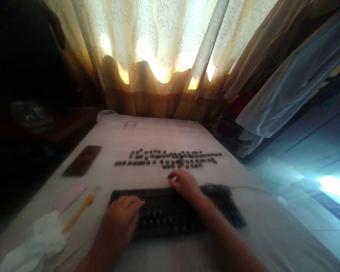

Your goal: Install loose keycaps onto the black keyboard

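A black keyboard [158,223] lies across the near part of the white-covered table, with some keycaps in place. Over its left end, my left hand [124,213] rests with fingers close together, holding the keyboard. My right hand [184,182] reaches past the keyboard's back edge, its fingers curled in a pinch around a small dark keycap [169,176], partly hidden and blurred. Just beyond it, many loose dark keycaps [147,163] are spread in uneven rows.
On the left are a smartphone [83,160], a pink block-like item [70,195], an orange-handled brush [79,213] and a crumpled white cloth [42,238]. A thin cable [251,187] runs right from the keyboard. Curtains [158,45] hang behind the table.
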`<state>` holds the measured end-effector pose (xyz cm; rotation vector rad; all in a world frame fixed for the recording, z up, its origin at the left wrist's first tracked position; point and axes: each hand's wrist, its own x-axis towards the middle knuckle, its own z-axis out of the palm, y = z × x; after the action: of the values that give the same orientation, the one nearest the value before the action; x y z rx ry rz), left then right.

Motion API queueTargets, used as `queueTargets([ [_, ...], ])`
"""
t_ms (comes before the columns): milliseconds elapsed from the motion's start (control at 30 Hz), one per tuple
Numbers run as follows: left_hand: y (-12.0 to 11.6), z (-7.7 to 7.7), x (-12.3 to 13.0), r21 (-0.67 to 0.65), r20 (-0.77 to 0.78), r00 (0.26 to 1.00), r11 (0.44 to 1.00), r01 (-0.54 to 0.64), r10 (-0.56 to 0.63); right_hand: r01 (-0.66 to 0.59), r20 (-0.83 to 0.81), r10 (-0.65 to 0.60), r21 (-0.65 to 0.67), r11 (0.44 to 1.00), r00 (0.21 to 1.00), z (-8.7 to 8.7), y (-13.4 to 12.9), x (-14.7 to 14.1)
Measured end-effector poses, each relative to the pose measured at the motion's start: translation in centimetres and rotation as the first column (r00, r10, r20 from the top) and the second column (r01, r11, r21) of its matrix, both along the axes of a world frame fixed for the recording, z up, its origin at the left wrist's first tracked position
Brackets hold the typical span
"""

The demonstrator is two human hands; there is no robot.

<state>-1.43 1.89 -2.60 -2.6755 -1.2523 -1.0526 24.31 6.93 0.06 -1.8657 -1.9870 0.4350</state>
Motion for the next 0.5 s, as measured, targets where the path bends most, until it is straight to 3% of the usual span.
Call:
queueTargets([
  [267,-0.8,0.2,1.0,-0.004,0.001,0.999,0.999,0.038,-0.038,-0.042,-0.236,0.066,0.104,0.994,0.969,0.0,-5.8,0.9],
  [500,-2.2,0.8,3.1,-0.051,-0.019,0.986,0.985,0.163,-0.164,-0.143,-0.250,0.174,0.137,0.980,0.952,-1.0,-7.9,-0.3],
])
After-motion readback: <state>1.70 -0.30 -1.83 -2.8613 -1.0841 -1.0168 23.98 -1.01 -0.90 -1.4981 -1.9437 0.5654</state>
